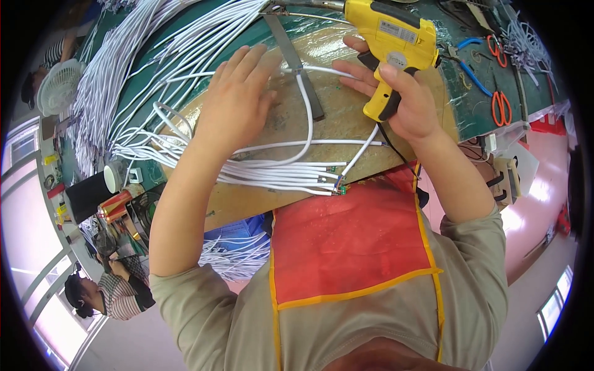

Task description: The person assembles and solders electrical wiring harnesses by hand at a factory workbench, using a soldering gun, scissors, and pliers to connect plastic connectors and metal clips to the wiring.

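Note:
A yellow and black soldering gun lies in my right hand; the thumb rests over its grip, while the fingers reach out loosely past the far side. Its metal barrel points left, with a thin tube alongside. My left hand hangs over the worktop holding nothing, fingers stretched and a little apart. Between the hands, a white cable bends past a flat dark metal bar. Closer to me lies a bundle of white cables, their ends bearing small green parts.
A thick heap of white cables covers the far left. Blue-handled pliers and orange-handled scissors lie at the right. A brown board forms my work surface. At the lower left, another person sits near a cluttered bench.

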Motion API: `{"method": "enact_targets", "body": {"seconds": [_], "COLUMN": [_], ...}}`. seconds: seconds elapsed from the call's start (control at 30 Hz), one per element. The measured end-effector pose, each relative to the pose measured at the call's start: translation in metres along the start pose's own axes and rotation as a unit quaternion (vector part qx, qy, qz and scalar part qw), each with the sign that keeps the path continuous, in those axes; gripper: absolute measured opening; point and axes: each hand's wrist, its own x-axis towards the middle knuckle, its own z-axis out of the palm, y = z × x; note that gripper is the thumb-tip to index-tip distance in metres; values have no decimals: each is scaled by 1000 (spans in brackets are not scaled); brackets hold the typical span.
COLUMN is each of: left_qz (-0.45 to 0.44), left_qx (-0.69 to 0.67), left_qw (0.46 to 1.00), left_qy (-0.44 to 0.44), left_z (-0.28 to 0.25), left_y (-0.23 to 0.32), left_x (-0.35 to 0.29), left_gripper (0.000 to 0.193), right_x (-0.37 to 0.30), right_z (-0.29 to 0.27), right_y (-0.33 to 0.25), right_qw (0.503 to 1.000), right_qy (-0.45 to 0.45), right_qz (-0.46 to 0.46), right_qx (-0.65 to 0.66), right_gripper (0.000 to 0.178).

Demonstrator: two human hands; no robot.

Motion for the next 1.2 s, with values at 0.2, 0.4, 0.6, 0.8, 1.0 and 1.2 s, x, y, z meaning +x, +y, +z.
{"method": "enact_targets", "body": {"seconds": [0.2, 0.4, 0.6, 0.8, 1.0, 1.2], "left_qz": [-71, -232, -285, -322, -337, -346], "left_qx": [-159, -264, -287, -301, -326, -329], "left_qw": [981, 927, 904, 882, 867, 861], "left_qy": [-81, -132, -137, -166, -172, -173], "left_z": [13, 18, 24, 19, 20, 21], "left_y": [-8, 6, 2, 6, 5, 6], "left_x": [14, 14, 9, 19, 21, 23], "left_gripper": [26, 21, 24, 27, 26, 26], "right_x": [-5, -8, -26, -72, -93, -98], "right_z": [-12, -14, -15, -26, -26, -29], "right_y": [0, 5, -7, -8, -6, -1], "right_qw": [998, 997, 989, 988, 982, 977], "right_qy": [-14, 37, 36, 41, 44, 63], "right_qz": [30, 29, 50, 62, 98, 134], "right_qx": [-49, -61, -138, -132, -157, -155], "right_gripper": [65, 66, 72, 75, 72, 61]}}
